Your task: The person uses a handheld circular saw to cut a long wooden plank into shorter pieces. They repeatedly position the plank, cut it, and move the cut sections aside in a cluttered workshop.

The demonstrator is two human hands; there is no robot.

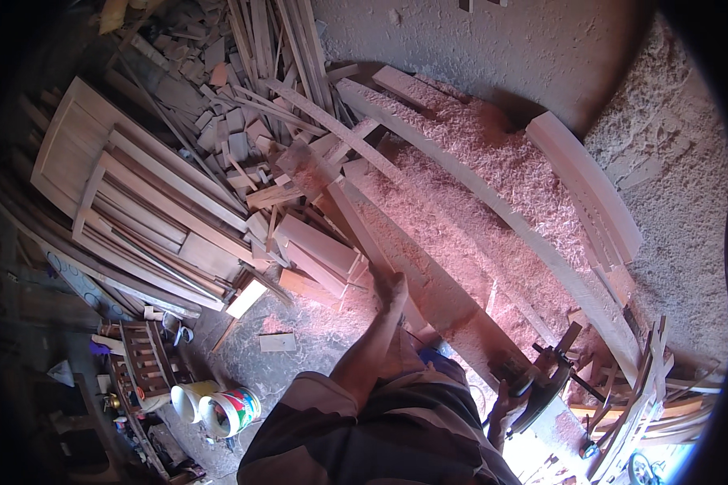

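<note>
In the head view, the person's left hand (393,284) rests at the near edge of the board (441,271), mid-frame; whether its fingers grip cannot be told. The right hand (505,406), lower right, is wrapped around a dark power tool (552,396) at the board's lower end. Shavings (481,133) cover the upper right; buckets (233,414) stand lower left.

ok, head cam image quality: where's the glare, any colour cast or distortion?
Head view: glare blows out the lower right, near the right hand and dark power tool; head view: pink cast over the wood shavings; head view: black corners, dim lower left, wooden panels bowed near the left rim, probably partly fisheye distortion.
</note>
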